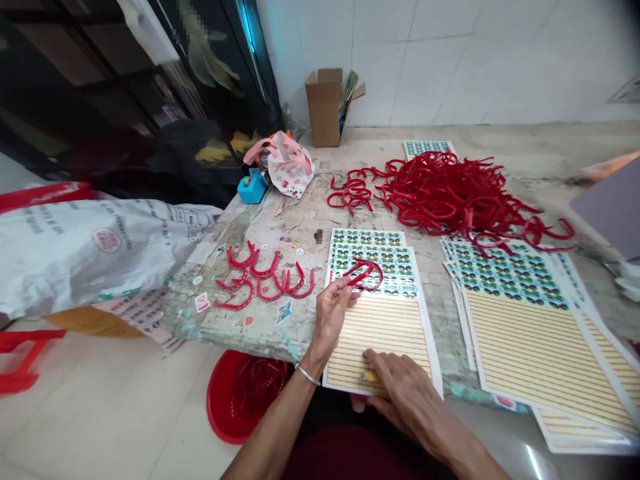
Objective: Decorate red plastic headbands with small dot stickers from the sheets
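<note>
My left hand (pixel 334 313) pinches a curved red band (pixel 373 275), which looks like a headband, over the upper part of a sticker sheet (pixel 390 327). That sheet has small green and blue pictures at the top and yellow strips with thin red lines below. Near its bottom edge rests my right hand (pixel 400 383), fingers bent around a small yellow thing with a grey end (pixel 370 377); most of it is hidden. Left of my hands lie several red bands (pixel 270 273) with pale dots along them. A large tangled heap of red bands (pixel 450 190) sits at the back right.
More sticker sheets (pixel 540 347) overlap at the right, some past the table's front edge. A red basin (pixel 220 407) with red bands stands on the floor. A cardboard box (pixel 323 110), a patterned bag (pixel 290 167) and a blue holder (pixel 252 188) stand at the back. A white sack (pixel 100 247) lies left.
</note>
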`<action>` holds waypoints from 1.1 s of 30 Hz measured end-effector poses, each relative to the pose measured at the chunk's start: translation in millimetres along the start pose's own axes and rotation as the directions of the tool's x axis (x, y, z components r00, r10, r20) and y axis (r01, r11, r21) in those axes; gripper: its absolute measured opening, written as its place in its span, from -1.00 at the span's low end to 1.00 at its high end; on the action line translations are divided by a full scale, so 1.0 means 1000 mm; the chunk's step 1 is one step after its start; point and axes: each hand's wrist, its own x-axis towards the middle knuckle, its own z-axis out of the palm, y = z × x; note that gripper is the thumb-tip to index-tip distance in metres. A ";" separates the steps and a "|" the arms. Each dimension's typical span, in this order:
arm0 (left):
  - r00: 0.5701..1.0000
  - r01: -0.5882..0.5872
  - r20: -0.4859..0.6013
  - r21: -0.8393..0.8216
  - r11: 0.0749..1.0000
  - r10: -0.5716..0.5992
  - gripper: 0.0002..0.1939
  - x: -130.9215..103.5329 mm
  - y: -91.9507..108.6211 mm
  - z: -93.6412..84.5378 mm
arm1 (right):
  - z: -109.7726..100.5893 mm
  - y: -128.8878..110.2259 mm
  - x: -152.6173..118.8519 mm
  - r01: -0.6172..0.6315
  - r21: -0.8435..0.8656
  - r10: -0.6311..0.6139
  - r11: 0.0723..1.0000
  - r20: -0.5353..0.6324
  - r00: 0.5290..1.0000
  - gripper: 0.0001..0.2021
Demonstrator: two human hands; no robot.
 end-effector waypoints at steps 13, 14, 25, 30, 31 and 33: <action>0.997 -0.062 0.037 -0.097 0.993 0.066 -0.78 0.029 0.008 0.003 | 0.008 0.027 -0.018 -0.388 0.053 0.380 0.920 -0.359 0.852 -0.40; 0.997 -0.072 0.028 -0.122 0.990 0.076 -0.78 0.027 0.011 0.001 | 0.005 0.034 -0.019 -0.493 0.087 0.487 0.866 -0.377 0.788 -0.42; 0.996 -0.082 -0.045 -0.265 0.961 0.073 -0.82 -0.007 -0.013 -0.004 | -0.013 0.050 -0.004 -0.640 0.446 0.778 0.625 -0.296 0.553 -0.75; 0.994 -0.106 -0.012 -0.242 0.965 0.106 -0.78 -0.003 -0.007 -0.002 | -0.038 0.098 -0.040 -0.427 0.692 0.782 0.583 -0.333 0.527 -0.68; 0.995 -0.098 -0.001 -0.231 0.968 0.101 -0.78 -0.002 -0.008 0.000 | -0.045 0.110 -0.052 -0.454 0.679 0.793 0.577 -0.331 0.512 -0.67; 0.997 -0.080 0.003 -0.214 0.974 0.083 -0.77 -0.002 -0.012 0.004 | -0.058 0.132 -0.079 -0.523 0.656 0.821 0.544 -0.289 0.492 -0.66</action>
